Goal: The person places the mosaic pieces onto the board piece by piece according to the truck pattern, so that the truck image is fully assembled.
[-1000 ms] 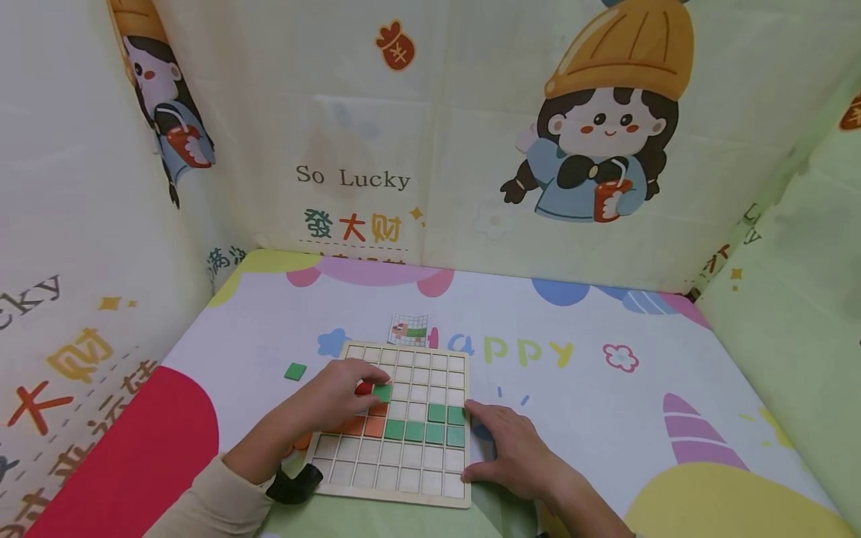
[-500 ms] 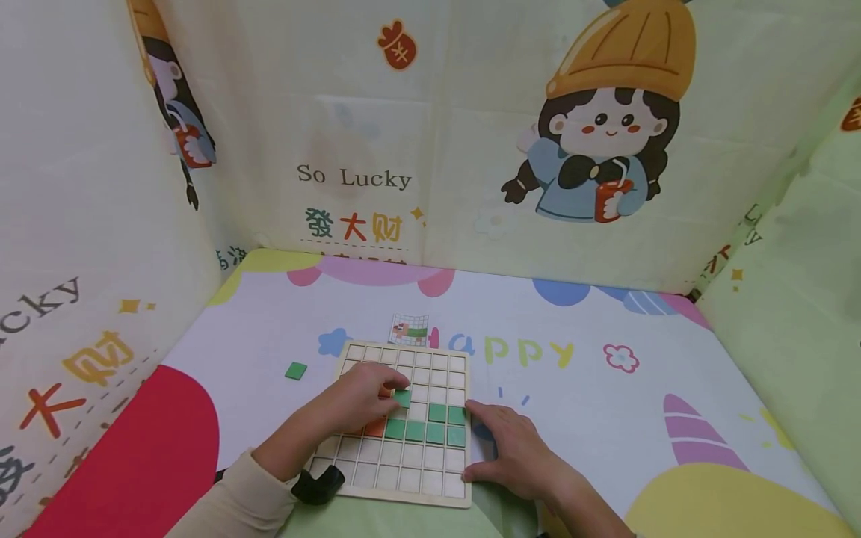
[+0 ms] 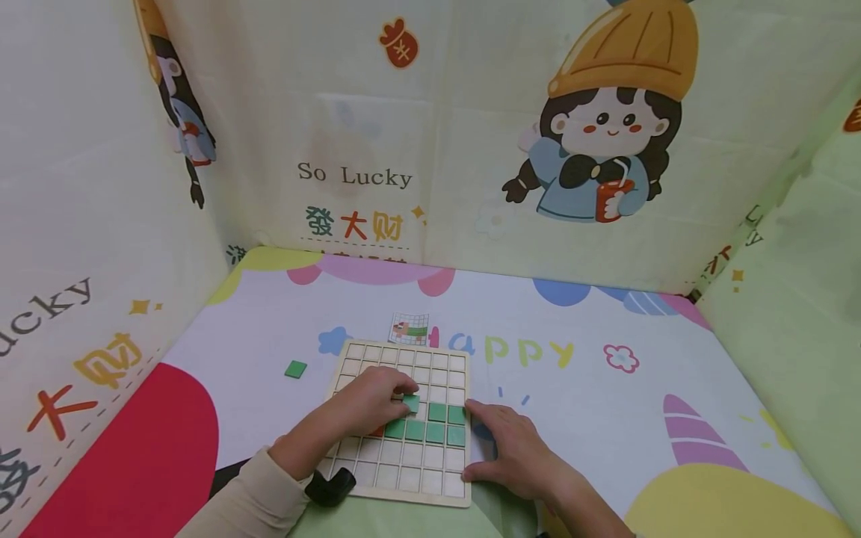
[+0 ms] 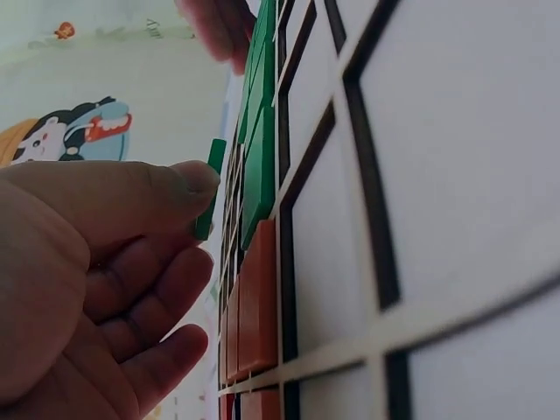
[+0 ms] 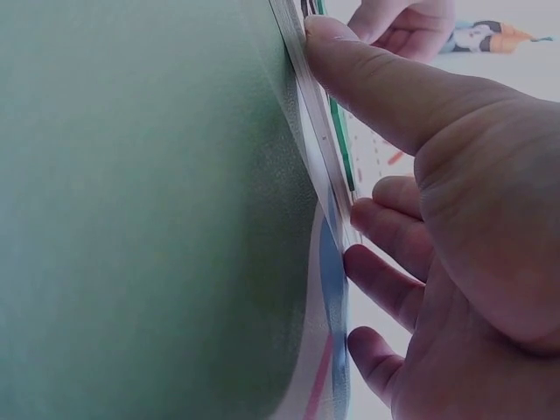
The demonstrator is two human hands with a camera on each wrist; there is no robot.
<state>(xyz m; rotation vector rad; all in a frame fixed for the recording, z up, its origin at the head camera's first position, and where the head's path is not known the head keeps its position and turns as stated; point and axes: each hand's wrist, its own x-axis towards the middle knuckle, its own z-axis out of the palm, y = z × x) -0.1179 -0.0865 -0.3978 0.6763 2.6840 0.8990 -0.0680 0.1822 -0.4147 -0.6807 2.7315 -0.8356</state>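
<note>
Between thumb and fingers my left hand point(image 3: 372, 400) pinches a square green tile point(image 4: 209, 189), held close over the wooden grid board point(image 3: 390, 487). Just right of that tile, several green tiles point(image 3: 436, 433) lie in two rows of the board's cells. Reddish-orange tiles point(image 4: 257, 302) sit in cells under the left hand, mostly hidden by it in the head view. At the board's right edge rests my right hand point(image 3: 518, 452), its thumb and fingertips touching the rim, fingers spread and loosely extended.
One loose green tile point(image 3: 295, 370) lies on the patterned tablecloth point(image 3: 585, 403) left of the board. Behind the board is a small picture card point(image 3: 409, 329) with a gridded coloured design. Printed cloth walls point(image 3: 464, 134) enclose the table's back and sides.
My left hand has carried the green tile rightward across the board, from above the orange tiles toward the green rows. The right hand has stayed at the board's edge.
</note>
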